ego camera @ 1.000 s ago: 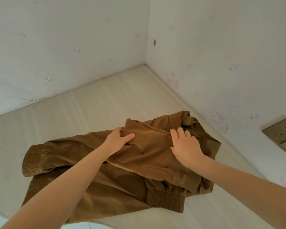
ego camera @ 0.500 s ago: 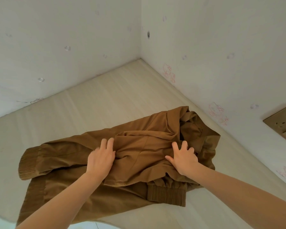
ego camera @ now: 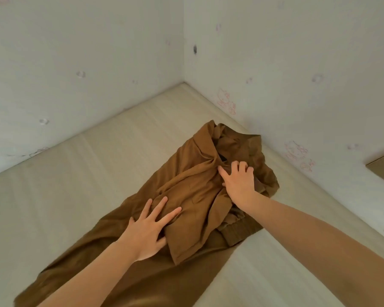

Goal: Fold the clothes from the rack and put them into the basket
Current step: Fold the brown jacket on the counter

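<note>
Both hands' grip presses brown jacket (ego camera: pixel 193 196) on pale surface (ego camera: pixel 75 185).

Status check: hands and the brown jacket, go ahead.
Left hand flat on brown jacket, fingers spread. Right hand on bunched collar end, fingers curled. Jacket half folded. No basket in view.

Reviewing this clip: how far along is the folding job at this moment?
Done: the brown jacket is off the rack and lies on the pale surface, partly doubled over itself. In hand: the left hand presses flat on the fabric while the right hand curls its fingers into the bunched collar end. Left: the folds look loose and rumpled, so tidying remains. No basket is in view, so nothing is stowed yet.
</note>
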Tool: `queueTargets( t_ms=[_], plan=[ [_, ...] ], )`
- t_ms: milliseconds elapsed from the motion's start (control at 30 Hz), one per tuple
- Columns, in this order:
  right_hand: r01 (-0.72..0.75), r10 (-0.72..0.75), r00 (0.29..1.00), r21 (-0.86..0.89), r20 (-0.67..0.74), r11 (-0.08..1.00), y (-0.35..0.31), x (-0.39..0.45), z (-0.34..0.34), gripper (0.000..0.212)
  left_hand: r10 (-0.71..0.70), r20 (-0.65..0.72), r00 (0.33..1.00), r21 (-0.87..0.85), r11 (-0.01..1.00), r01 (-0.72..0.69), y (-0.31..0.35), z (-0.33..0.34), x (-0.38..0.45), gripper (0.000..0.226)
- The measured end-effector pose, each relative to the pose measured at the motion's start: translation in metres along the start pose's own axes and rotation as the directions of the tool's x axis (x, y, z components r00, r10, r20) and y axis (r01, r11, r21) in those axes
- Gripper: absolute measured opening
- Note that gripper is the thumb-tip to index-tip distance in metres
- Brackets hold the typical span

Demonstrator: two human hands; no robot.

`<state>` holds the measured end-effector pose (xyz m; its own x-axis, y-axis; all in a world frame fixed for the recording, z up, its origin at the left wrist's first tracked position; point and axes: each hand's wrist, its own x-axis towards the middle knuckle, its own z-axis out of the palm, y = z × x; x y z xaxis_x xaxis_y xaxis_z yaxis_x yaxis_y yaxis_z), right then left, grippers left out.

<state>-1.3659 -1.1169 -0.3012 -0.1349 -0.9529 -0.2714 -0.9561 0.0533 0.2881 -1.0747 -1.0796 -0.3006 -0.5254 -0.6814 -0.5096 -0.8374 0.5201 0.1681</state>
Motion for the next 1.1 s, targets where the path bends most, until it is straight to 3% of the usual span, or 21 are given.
queueTargets(
  t_ms=[133,233,300,367,467,600,733,867,1000,1100],
  plan=[
    [-0.072,0.072,0.997,-0.013,0.006,0.997,-0.013,0.026,-0.029,0.068,-0.048,-0.019,0.999,0.149,0.987,0.051,0.003,0.002,0.002,0.087],
    [-0.211,0.206,0.977,0.108,0.052,0.972,-0.035,0.013,-0.057,0.066,-0.076,-0.035,0.996,0.238,0.968,0.083,0.001,0.007,0.005,0.096],
    [-0.322,0.272,0.932,0.203,0.240,0.925,-0.055,-0.009,-0.064,0.079,-0.073,-0.047,0.996,0.234,0.969,0.082,-0.002,0.008,0.008,0.097],
    [-0.453,0.310,0.825,0.225,0.474,0.863,-0.074,-0.036,-0.056,0.093,-0.009,-0.054,0.999,0.250,0.968,0.022,-0.013,0.006,0.010,0.091],
    [-0.545,0.338,0.736,0.217,0.586,0.810,-0.091,-0.072,-0.031,0.100,0.111,-0.017,0.994,0.252,0.962,-0.104,-0.038,-0.002,0.012,0.086],
    [-0.563,0.354,0.747,0.251,0.562,0.788,-0.120,-0.105,-0.020,0.100,0.191,0.055,0.980,0.223,0.954,-0.199,-0.069,-0.005,0.010,0.093],
    [-0.580,0.312,0.758,0.371,0.573,0.725,-0.148,-0.118,-0.015,0.092,0.180,0.027,0.983,0.204,0.962,-0.182,-0.071,0.001,0.008,0.103],
    [-0.549,0.307,0.775,0.348,0.552,0.760,-0.144,-0.095,-0.020,0.087,0.097,-0.043,0.994,0.169,0.982,-0.089,-0.061,0.007,0.009,0.099],
    [-0.384,0.193,0.884,0.426,0.426,0.819,-0.112,-0.058,-0.013,0.084,-0.098,-0.089,0.991,0.047,0.994,0.102,-0.033,0.009,0.016,0.103],
    [-0.287,0.155,0.944,0.493,0.290,0.822,-0.086,-0.039,-0.014,0.077,-0.191,-0.049,0.980,-0.059,0.980,0.188,-0.012,0.003,0.032,0.103]
  ],
)
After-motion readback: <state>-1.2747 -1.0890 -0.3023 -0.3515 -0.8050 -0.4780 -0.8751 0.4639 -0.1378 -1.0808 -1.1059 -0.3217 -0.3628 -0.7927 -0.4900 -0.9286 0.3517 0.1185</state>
